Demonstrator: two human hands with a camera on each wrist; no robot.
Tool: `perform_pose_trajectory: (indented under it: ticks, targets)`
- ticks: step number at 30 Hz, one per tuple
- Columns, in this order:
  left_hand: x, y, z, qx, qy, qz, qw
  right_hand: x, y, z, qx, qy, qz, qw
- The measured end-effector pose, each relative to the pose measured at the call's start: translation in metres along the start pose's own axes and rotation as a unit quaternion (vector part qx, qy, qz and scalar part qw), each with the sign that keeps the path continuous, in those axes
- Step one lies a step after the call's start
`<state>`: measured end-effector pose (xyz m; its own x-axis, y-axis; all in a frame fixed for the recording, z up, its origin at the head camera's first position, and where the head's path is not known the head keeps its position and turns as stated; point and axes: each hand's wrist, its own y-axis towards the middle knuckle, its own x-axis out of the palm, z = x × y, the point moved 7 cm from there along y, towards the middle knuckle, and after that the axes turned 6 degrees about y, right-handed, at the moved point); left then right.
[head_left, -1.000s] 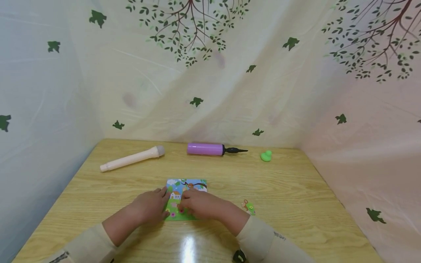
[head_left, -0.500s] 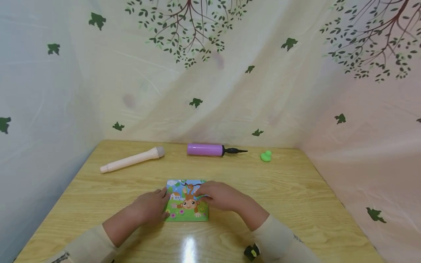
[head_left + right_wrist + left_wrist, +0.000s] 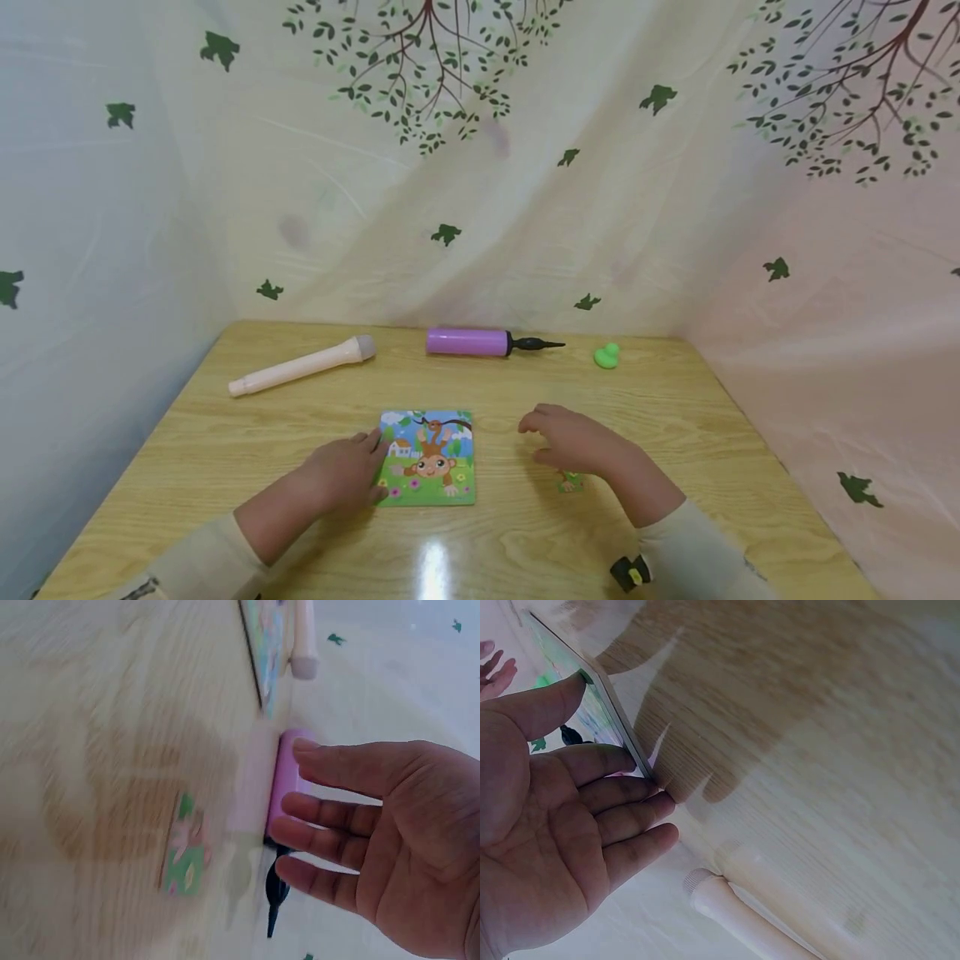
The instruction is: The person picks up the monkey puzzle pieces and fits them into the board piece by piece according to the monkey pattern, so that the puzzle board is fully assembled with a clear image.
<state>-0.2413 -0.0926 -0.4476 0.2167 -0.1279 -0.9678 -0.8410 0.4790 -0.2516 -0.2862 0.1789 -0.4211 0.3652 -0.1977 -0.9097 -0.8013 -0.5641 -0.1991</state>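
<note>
A square monkey-picture puzzle board [image 3: 431,468] lies flat on the wooden table. My left hand [image 3: 345,471] rests at its left edge; in the left wrist view, the thumb and fingertips touch the rim of the board [image 3: 615,712], fingers fairly straight. To the right, my right hand [image 3: 581,439] hovers above the table with loosely bent fingers and nothing in them. Partly hidden beneath it is a loose green and brown puzzle piece [image 3: 572,482]. The right wrist view shows this puzzle piece [image 3: 185,855] lying apart from the open right hand [image 3: 375,832].
Along the back of the table lie a pale pink microphone-shaped stick [image 3: 303,365], a purple hand pump [image 3: 468,342] with a black nozzle, and a small green toy duck [image 3: 607,357]. A cloth printed with trees and birds [image 3: 450,192] hangs behind.
My right hand has lifted off the puzzle board and moved right, over the loose piece, uncovering the monkey picture. The left hand has stayed at the board's left edge.
</note>
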Motion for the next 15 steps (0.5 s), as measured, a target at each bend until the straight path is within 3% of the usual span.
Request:
perform_pose_trajectory:
  ticks: [5, 8, 15]
  targets:
    - [0.001, 0.001, 0.000, -0.001, 0.004, 0.005, 1.0000, 0.007, -0.013, 0.024, 0.073, -0.016, -0.028, 0.9968]
    - [0.001, 0.000, 0.000, -0.002, 0.005, 0.006, 1.0000, 0.013, -0.019, 0.034, 0.093, -0.029, -0.045, 0.9943]
    - [0.001, 0.001, 0.000, -0.001, 0.008, 0.001, 1.0000, 0.018, -0.023, 0.037, 0.074, -0.025, -0.048, 0.9958]
